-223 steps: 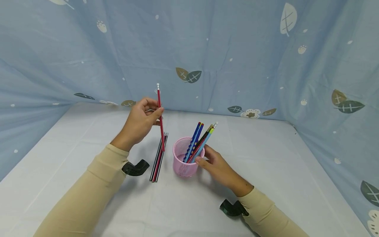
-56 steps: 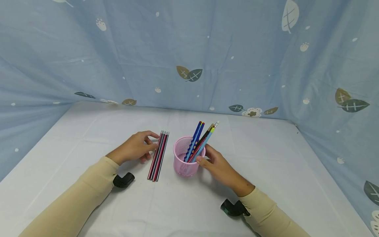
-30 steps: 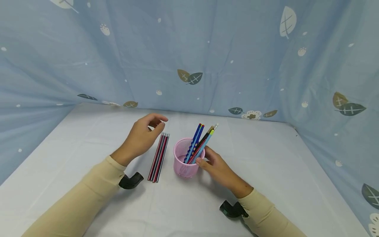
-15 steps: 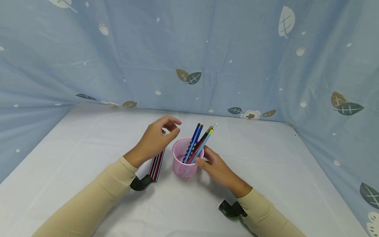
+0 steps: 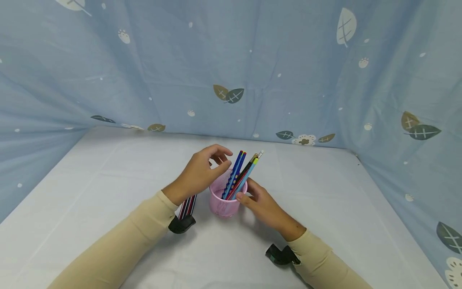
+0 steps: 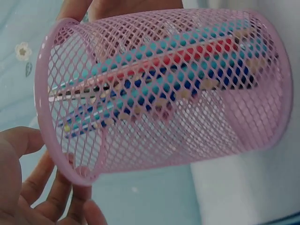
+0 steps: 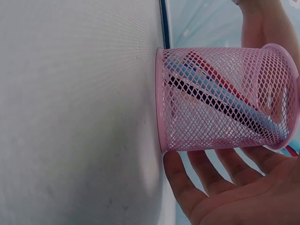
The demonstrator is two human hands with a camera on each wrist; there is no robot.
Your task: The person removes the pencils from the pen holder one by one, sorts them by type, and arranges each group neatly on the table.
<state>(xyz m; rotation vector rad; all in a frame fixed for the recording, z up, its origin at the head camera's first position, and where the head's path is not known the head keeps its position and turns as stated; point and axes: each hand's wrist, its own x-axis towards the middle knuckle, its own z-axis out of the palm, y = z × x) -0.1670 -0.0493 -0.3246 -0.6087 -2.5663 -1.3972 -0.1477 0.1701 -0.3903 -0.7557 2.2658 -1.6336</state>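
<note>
White-sheeted surface [image 5: 108,176]: I steady the pink mesh cup [image 5: 223,200] with my right hand [image 5: 261,202] at its 3 o'clock. My left hand [image 5: 202,172], fingers [image 5: 223,151] loosely curled and holding nothing, hovers at the blue pencils [image 5: 235,168].

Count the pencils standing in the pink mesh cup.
5 at least: two blue ones side by side on the left, then a dark one, a red one and a light blue one leaning right. Others may hide among them.
</note>
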